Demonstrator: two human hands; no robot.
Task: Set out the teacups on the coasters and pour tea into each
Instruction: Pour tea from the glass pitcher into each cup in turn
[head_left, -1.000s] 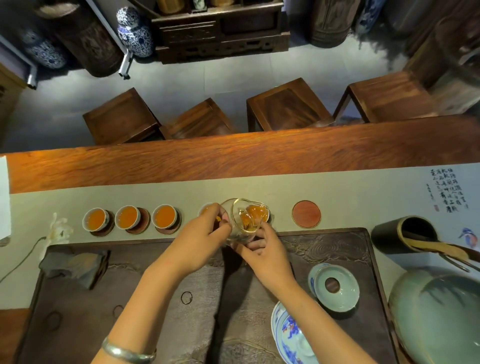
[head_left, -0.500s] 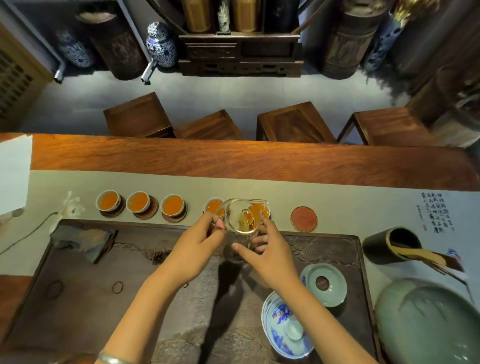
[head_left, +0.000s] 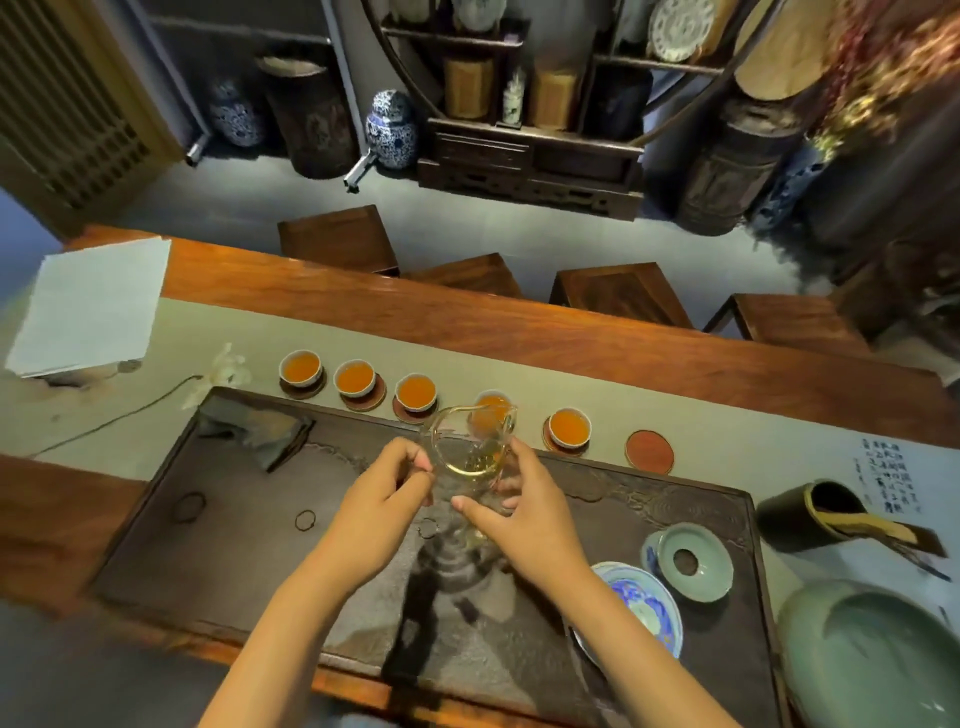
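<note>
Behind the long wooden surface (head_left: 519, 322) stand dark stools and a cabinet with blue-and-white jars. Nearer me lies the dark tea tray (head_left: 234, 519), my landmark here. Just beyond its far edge, on the pale runner (head_left: 363, 338), runs the row of coasters. Five teacups sit on five of them, each holding amber tea: first teacup (head_left: 300, 368), second teacup (head_left: 355, 378), third teacup (head_left: 415, 391), fourth teacup (head_left: 493, 408) partly hidden behind the pitcher, and fifth teacup (head_left: 570, 426). The red coaster (head_left: 649, 451) at the right end of the row is bare, so I judge the job nearly done: one cup to set and fill.

Above the tray's middle I hold the glass pitcher (head_left: 475, 452) about upright, with only a little pale liquid in it. My right hand (head_left: 524, 514) curls around its side; my left hand (head_left: 384, 499) pinches at its handle side, fingers bent.

On the tray's right end rest a celadon lid (head_left: 693, 558) and a blue-and-white bowl (head_left: 644, 608); what the bowl holds I cannot tell. Right of the tray, a dark tube (head_left: 810, 514) lies tipped with utensils spilling out.
</note>
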